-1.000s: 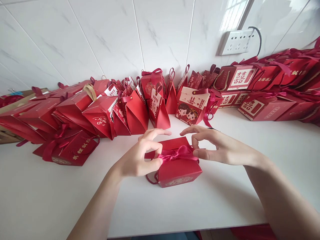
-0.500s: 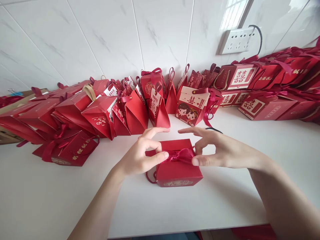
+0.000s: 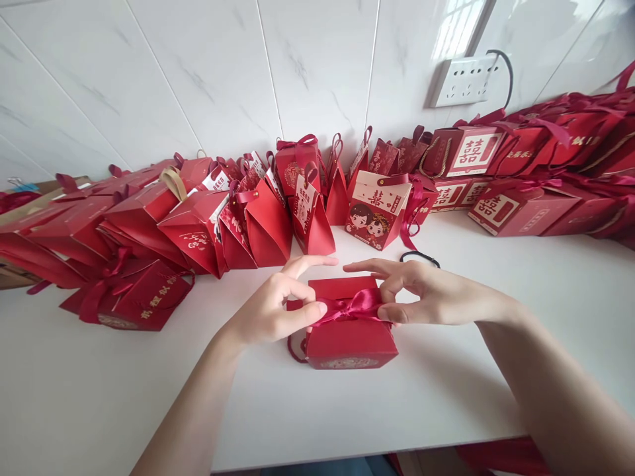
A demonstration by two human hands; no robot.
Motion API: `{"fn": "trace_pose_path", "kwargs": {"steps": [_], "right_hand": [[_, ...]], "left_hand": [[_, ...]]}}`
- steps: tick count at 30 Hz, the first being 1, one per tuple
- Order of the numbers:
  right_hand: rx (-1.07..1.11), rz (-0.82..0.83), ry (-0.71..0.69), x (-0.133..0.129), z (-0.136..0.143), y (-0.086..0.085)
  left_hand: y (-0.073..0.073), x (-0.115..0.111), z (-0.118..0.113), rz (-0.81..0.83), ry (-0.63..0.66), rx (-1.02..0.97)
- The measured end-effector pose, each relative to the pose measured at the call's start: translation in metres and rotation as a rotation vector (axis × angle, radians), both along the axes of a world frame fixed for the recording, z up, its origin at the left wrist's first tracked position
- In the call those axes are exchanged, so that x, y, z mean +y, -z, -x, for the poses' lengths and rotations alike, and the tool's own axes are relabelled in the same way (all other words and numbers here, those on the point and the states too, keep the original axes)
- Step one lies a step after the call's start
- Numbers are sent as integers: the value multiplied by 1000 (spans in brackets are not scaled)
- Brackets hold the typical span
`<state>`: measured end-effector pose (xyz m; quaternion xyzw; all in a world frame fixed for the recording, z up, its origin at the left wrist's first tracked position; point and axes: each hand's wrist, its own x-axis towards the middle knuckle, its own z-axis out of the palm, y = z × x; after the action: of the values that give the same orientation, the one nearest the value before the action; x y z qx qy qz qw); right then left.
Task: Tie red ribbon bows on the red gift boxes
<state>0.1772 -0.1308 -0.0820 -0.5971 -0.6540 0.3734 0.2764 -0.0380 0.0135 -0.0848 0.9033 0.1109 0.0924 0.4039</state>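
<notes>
A red gift box (image 3: 353, 347) with a pale round emblem on its front stands on the white table. Across its top runs a magenta satin ribbon (image 3: 354, 304), tied in a bow with a knot in the middle. My left hand (image 3: 280, 307) pinches the bow's left side between thumb and a bent finger, the other fingers reaching forward. On the opposite side, my right hand (image 3: 424, 294) pinches the right loop in the same way. A dark red cord handle (image 3: 292, 350) hangs at the box's left side. The fingertips partly hide the ribbon's ends.
Many red gift boxes (image 3: 270, 225) line the tiled wall, several with ribbon loops. One ribboned box (image 3: 143, 297) lies at the left. More are stacked at the right (image 3: 526, 208). A black loop (image 3: 421, 256) rests behind my right hand; a power strip (image 3: 464, 82) hangs on the wall.
The bow now looks fuller and more spread out, its knot plainly visible. Both hands keep to its two sides, and the view has shifted slightly.
</notes>
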Motion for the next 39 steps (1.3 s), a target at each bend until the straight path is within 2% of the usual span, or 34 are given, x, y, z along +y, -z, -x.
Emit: {"fn": "trace_pose_path", "kwargs": {"steps": [10,14,23,29,35,39], "right_hand": [[54,57,-42,4,-1,2],[101,44,-66,6,0,5],[114,62,-73,8,-6,19],[162,89,-114,12,-4,11],[102,94,53,14,-6,7],[76,143,124,13,-10,10]], "left_hand": [[-3,-2,-1,69,42,24],[1,-3,-1,117,55,-19],[10,-2,-1,104,76,-78],[6,-7,-1,115,23,-145],[0,-7,0,77,78,-131],[6,-9,-5,63,17,-174]]}}
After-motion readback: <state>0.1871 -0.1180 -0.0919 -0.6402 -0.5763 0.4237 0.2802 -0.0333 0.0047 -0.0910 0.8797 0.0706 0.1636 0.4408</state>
